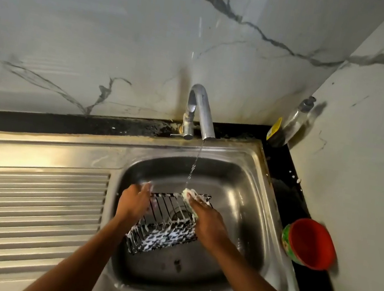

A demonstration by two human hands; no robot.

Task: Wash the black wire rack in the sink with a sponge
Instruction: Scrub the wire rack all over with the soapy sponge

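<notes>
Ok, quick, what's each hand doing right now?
Left hand: grips the left end of the wire rack.
Right hand: holds the sponge against the rack's rim.

Head-worn wide-angle view, looking steeply down into the sink (254, 155)
Near: both forearms (82, 261) enter from the bottom edge; the tap (201, 111) and marbled wall (103, 30) stand beyond the fingers (147, 187), the draining board (25, 207) left of them

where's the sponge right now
Head view: the pale soapy sponge is in the right hand, pressed on the far right corner of the black wire rack, just below the thin water stream.
</notes>
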